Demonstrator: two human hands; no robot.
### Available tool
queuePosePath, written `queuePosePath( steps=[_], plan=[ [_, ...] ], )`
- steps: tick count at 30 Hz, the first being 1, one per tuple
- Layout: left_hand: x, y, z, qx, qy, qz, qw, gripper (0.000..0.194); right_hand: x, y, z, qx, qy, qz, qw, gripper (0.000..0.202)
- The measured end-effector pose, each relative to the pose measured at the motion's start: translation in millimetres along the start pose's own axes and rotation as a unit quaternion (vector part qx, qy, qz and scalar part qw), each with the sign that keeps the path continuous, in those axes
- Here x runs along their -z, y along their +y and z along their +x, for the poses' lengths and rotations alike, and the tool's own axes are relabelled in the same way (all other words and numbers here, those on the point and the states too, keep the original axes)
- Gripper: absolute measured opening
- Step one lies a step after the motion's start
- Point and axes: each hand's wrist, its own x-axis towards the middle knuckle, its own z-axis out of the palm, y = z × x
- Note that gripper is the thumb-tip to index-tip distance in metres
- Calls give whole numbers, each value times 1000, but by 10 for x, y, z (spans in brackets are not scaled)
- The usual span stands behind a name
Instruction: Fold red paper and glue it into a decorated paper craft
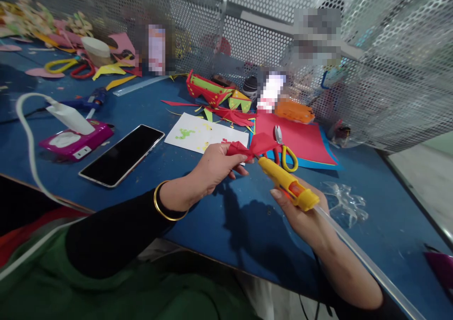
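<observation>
My left hand (215, 169) pinches a folded piece of red paper (262, 144) above the table. In my right hand (304, 221) is a yellow hot glue gun (285, 181), with a long clear glue stick (364, 258) running out of its back. The gun's nozzle points at the red paper, close to or touching it; I cannot tell which. Just beyond the gun, scissors (286, 152) with yellow and red handles lie on red and blue sheets (304, 138). A white card (187, 136) with small green, yellow and red paper bits lies behind my left hand.
A black-screened phone (122, 155) and a purple power strip (78, 140) with a white plug lie left. Red and green folded paper shapes (208, 91) stand toward the mesh wall (198, 8). A blue glue gun (94, 98) rests far left; clear plastic (345, 202) lies right.
</observation>
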Motion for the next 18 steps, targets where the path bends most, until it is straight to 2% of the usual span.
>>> queuePosePath(
  steps=[3, 6, 10, 14, 18],
  plan=[
    [18, -14, 15, -6, -3, -8, 1000, 7, 8, -14, -9, -5, -14, 23, 1000, 34],
    [30, -18, 22, 0, -2, -16, 1000, 8, 33, -10, -19, -4, -26, 102, 994, 33],
    [35, -18, 29, 11, 1, -15, 1000, 9, 79, 25, 9, -3, -7, 190, 982, 39],
    [36, -29, 42, 12, 0, -12, 1000, 9, 215, 103, 56, -55, 48, 148, 986, 43],
    [28, -19, 46, 13, 3, -5, 1000, 9, 575, 321, 26, -134, 97, 54, 985, 42]
  ],
)
